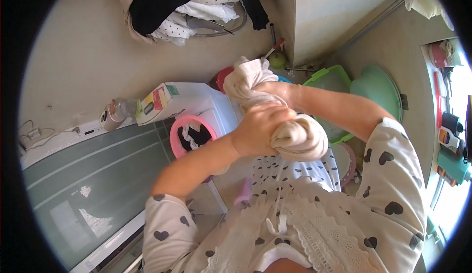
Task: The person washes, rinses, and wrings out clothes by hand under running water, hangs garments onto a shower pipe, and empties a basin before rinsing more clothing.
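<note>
A beige cloth garment is twisted into a thick rope in front of my body, and its exact kind is hidden by the twist. My left hand is closed round its middle, with a rolled bulge nearer to me. Farther out, my right hand grips the same cloth, my forearms coming from opposite sides. A loose bunched end rises beyond the right hand. Both hands hold the cloth up in the air, over the floor. Thin pale streaks, perhaps water, show below the cloth near my lap.
Left stands a washing machine with a glass lid. Beside it, a pink basin holds black and white clothes. A green basket and a round green basin stand right. Clothes hang on the far wall; a window sill with bottles is at right.
</note>
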Motion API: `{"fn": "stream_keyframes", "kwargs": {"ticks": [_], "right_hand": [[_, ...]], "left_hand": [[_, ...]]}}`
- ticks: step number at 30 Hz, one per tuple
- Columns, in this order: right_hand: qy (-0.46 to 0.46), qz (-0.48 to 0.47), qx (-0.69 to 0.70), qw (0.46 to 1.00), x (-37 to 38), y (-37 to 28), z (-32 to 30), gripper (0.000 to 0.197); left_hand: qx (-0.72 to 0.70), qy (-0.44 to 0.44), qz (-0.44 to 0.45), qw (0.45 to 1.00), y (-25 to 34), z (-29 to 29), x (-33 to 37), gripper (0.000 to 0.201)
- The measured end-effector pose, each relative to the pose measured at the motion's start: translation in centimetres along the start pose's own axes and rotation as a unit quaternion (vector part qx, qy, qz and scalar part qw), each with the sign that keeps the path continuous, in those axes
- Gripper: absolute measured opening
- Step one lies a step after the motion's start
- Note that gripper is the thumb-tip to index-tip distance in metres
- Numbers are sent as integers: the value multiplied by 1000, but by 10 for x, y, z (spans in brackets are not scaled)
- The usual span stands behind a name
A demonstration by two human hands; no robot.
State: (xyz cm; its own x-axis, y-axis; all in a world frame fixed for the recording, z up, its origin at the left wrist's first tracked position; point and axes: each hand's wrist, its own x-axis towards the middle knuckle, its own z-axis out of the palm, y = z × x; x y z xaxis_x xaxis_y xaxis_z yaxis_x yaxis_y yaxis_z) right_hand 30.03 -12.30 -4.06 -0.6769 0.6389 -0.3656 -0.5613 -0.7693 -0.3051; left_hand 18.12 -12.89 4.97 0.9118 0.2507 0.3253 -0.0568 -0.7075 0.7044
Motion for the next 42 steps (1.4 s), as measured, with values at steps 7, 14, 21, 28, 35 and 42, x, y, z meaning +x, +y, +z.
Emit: {"fn": "stream_keyframes", "kwargs": {"ticks": [7,14,21,28,35,42], "right_hand": [[115,92,-426,893,19,-14,29,25],[148,86,-404,899,2,-26,29,32],[81,-54,58,994,38,5,6,43],[259,-206,-107,938,63,46,28,55],[426,-96,-587,682,67,48,53,64],[186,-39,-843,503,64,-6,61,64]], "left_hand": [[118,-453,32,883,-4,24,31,29],[37,-104,-49,993,-37,16,-12,45],[-580,461,-259,620,-80,-13,-68,72],[-690,403,-343,493,-116,21,-105,62],[-702,414,-254,521,-90,33,-146,65],[-737,417,-251,469,-94,36,-153,56]]}}
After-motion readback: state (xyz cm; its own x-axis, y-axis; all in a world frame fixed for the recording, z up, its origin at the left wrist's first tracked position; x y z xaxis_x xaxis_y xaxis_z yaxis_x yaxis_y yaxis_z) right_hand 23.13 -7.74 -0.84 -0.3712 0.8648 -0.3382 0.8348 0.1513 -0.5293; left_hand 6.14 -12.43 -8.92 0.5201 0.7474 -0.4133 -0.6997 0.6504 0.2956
